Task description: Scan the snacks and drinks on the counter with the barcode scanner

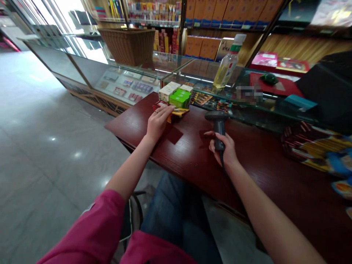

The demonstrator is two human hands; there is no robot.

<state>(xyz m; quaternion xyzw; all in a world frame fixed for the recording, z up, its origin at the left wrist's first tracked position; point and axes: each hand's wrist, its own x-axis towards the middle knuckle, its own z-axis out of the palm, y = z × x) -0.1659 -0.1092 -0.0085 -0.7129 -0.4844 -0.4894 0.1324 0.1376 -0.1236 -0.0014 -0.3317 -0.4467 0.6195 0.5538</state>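
Observation:
My right hand (pixel 226 148) is wrapped round the handle of a dark barcode scanner (pixel 219 126), which is held upright over the brown desk with its head towards the glass counter. A cable runs down from the handle past my wrist. On the left, my left hand (pixel 159 120) has its fingers closed over a yellow packet (pixel 180 112), partly hidden beneath them. Red packets (pixel 162 105) lie just behind those fingers. Beyond them stand several green boxes (pixel 180 98) and white boxes (pixel 168 91), close together against the glass counter.
The brown desk (pixel 192 161) meets a glass display counter (pixel 198 82). On the counter stand a bottle of yellowish liquid (pixel 227 66), a wicker basket (pixel 128 46) and a mouse (pixel 269 78) on a red pad. Stacked red and yellow packets (pixel 310 146) lie on the right.

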